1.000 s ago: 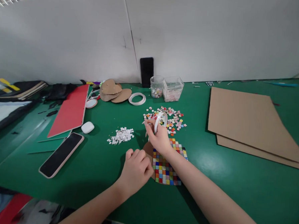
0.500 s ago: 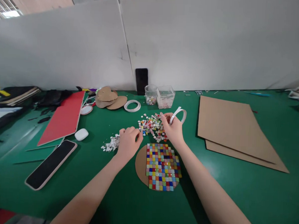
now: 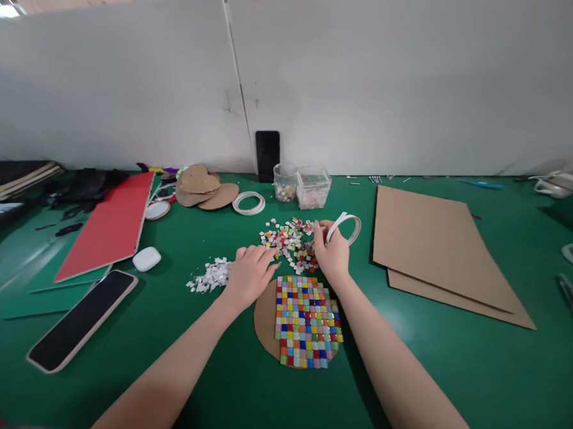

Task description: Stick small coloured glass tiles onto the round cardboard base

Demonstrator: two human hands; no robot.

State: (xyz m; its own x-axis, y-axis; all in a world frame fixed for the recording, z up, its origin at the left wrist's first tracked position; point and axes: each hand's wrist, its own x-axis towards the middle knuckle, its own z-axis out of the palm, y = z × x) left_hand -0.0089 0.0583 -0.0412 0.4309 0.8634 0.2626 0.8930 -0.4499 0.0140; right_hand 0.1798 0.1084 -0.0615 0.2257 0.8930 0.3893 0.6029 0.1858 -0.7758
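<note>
My right hand (image 3: 333, 254) is closed on a thin roll of white tape (image 3: 356, 232), at the right side of a pile of loose mosaic tiles (image 3: 285, 237). Palm down, my left hand (image 3: 251, 273) lies between that pile and a heap of white paper scraps (image 3: 212, 276), its fingers stretched out and somewhat apart at the tiles' near left edge. In front of both hands is a round cardboard disc (image 3: 265, 316), covered with rows of coloured square tiles (image 3: 307, 321) except for a bare strip at its left.
Behind the pile stand a clear cup (image 3: 285, 184), a clear square box (image 3: 313, 189) and an upright phone (image 3: 267, 156). Cardboard sheets (image 3: 438, 248) lie right. Leftward are another phone (image 3: 84, 319), a white case (image 3: 146, 259), a red board (image 3: 108, 227) and cardboard discs (image 3: 220, 196).
My left hand's fingers have straightened and spread from a curled pose. The right hand still holds the tape. The whole view has shifted slightly.
</note>
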